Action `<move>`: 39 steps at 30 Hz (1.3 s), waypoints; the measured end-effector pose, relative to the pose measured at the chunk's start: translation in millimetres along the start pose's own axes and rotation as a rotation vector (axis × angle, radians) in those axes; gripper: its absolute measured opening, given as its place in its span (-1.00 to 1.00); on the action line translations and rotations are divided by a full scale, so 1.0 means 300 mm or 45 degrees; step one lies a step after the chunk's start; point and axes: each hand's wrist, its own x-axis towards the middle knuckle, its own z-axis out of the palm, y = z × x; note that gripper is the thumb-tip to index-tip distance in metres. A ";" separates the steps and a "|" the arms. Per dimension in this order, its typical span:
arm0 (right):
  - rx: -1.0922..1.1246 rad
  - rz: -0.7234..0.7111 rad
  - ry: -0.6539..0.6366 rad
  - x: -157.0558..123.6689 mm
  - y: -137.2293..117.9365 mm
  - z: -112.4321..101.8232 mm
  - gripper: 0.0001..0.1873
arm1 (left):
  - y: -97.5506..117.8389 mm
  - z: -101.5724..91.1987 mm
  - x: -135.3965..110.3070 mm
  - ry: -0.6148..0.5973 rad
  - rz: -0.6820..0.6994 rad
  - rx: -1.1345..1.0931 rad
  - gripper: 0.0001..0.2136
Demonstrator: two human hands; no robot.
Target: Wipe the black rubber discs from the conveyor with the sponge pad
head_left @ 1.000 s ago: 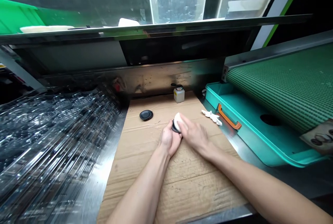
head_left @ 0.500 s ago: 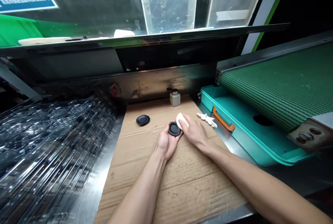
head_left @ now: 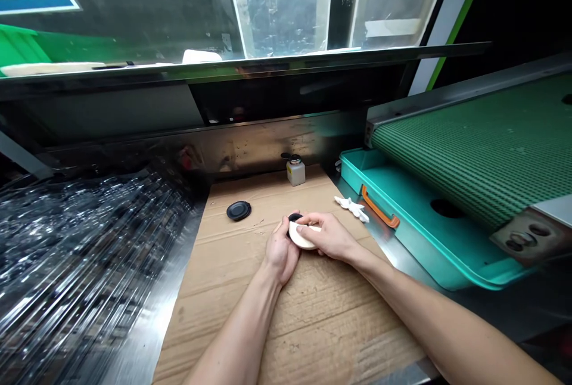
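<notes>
Centre of frame: my left hand [head_left: 281, 252] cups a black round disc [head_left: 294, 217], bracing it from below, while my right hand [head_left: 325, 236] grips a white pad [head_left: 302, 236] against it. A second black disc [head_left: 238, 210] lies on the cardboard sheet [head_left: 308, 331], left of centre.

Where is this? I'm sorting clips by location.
Probably a factory production area: there's a green mesh conveyor belt, a teal tray with an orange handle, and a stainless steel bench partly covered with cardboard.
</notes>
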 end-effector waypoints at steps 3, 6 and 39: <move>-0.211 -0.029 -0.007 -0.004 -0.016 -0.039 -0.69 | -0.001 -0.002 -0.004 -0.017 -0.017 0.003 -0.77; -0.383 -0.160 0.246 -0.002 -0.023 -0.047 -0.70 | -0.004 -0.004 0.000 -0.002 0.019 0.006 -0.78; -1.129 -0.213 0.411 0.005 -0.006 0.116 -0.60 | 0.011 -0.006 0.017 0.053 -0.061 -0.095 -0.71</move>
